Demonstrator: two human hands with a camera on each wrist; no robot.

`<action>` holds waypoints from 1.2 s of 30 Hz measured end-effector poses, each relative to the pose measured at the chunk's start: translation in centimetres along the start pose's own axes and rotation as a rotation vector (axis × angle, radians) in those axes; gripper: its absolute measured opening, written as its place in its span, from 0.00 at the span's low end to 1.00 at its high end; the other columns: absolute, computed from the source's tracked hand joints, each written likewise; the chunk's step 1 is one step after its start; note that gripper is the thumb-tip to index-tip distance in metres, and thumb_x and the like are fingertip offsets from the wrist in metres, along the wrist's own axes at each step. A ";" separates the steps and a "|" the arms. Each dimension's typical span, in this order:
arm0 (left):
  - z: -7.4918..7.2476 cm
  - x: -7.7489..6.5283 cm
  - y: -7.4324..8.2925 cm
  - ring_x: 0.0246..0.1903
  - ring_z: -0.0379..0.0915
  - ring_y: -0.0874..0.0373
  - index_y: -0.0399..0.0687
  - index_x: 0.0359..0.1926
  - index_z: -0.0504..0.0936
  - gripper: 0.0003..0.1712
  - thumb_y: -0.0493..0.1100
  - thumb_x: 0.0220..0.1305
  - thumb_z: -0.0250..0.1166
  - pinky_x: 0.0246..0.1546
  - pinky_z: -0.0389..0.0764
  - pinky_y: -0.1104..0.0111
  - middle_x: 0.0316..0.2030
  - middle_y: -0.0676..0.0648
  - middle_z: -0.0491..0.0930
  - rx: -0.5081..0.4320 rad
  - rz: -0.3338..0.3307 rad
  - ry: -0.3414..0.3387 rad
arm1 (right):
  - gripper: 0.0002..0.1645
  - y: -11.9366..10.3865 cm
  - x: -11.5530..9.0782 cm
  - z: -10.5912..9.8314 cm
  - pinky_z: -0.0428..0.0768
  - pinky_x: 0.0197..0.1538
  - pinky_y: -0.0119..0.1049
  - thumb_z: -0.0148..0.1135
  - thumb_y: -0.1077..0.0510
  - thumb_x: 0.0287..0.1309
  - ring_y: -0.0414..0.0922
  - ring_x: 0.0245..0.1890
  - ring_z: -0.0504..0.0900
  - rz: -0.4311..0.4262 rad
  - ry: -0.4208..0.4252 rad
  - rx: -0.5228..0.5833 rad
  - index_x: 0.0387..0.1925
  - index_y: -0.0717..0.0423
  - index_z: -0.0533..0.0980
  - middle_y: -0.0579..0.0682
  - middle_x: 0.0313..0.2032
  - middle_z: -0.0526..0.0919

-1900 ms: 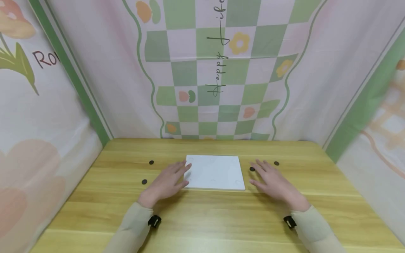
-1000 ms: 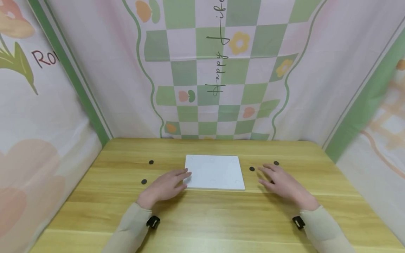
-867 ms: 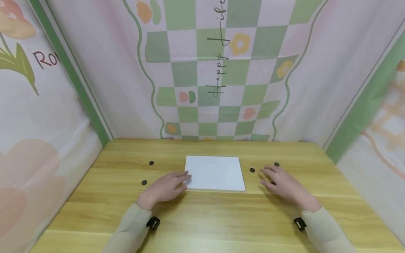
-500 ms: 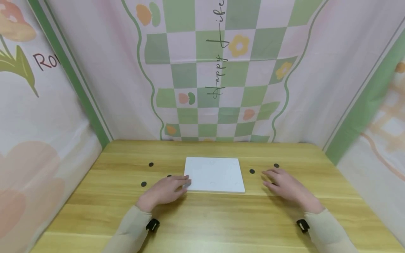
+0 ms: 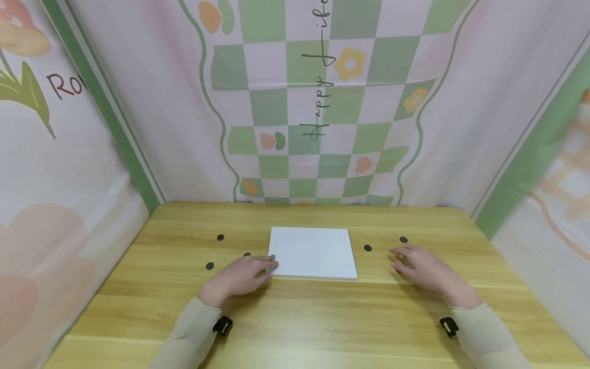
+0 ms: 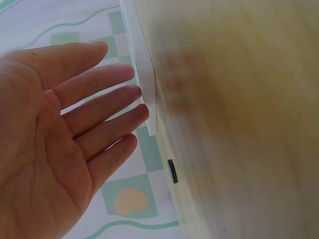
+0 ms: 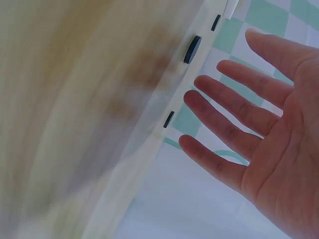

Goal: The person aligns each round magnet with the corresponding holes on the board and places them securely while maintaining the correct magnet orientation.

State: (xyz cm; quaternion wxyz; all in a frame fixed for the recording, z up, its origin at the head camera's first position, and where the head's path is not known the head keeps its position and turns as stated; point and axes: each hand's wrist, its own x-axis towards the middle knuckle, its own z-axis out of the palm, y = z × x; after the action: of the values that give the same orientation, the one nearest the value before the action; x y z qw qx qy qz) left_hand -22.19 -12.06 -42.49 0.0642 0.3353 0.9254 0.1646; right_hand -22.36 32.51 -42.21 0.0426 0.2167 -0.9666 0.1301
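Observation:
A thin white rectangular board [image 5: 313, 251] lies flat on the wooden table, with faint round marks near its edges. My left hand [image 5: 239, 277] is by its left edge, fingertips overlapping the near left corner in the head view. The left wrist view shows the fingers [image 6: 104, 109] loosely extended and holding nothing. To the board's right, my right hand [image 5: 424, 269] hovers over the table with relaxed, spread fingers and an empty palm. One black disc [image 5: 398, 270] is mostly hidden under that hand. Other discs near it are a black disc [image 5: 367, 248] and a farther black disc [image 5: 403, 239].
Left of the board are a black disc [image 5: 220, 237], a nearer black disc [image 5: 209, 265], and another black disc [image 5: 247, 254] partly covered by the left hand. Patterned cloth [image 5: 304, 102] hangs behind the table [image 5: 304, 318] and at both sides.
My right hand has drifted right, away from the board and the nearest disc. My left hand has sunk slightly toward the board's near left corner, baring part of a disc. Board and discs stay put.

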 end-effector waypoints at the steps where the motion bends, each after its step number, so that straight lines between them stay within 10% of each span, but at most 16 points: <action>1: 0.0 0.0 0.0 0.64 0.65 0.50 0.46 0.62 0.74 0.22 0.47 0.72 0.51 0.64 0.68 0.56 0.65 0.45 0.68 -0.001 -0.001 -0.002 | 0.24 0.0 0.0 -0.1 0.73 0.56 0.60 0.61 0.54 0.61 0.63 0.53 0.76 -0.003 0.000 0.001 0.54 0.65 0.75 0.66 0.52 0.78; 36: 0.3 0.1 -0.1 0.65 0.64 0.50 0.45 0.61 0.74 0.20 0.45 0.72 0.52 0.64 0.68 0.57 0.65 0.45 0.68 0.029 0.024 -0.007 | 0.18 0.9 -0.8 0.2 0.79 0.49 0.55 0.68 0.55 0.52 0.57 0.44 0.81 -0.073 0.013 -0.036 0.44 0.60 0.80 0.59 0.43 0.82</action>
State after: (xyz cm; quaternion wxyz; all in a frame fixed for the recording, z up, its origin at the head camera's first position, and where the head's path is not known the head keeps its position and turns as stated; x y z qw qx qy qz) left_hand -22.19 -11.98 -42.84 0.0605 0.3478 0.9234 0.1511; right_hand -22.03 33.59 -42.72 0.0578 0.2504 -0.9599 0.1122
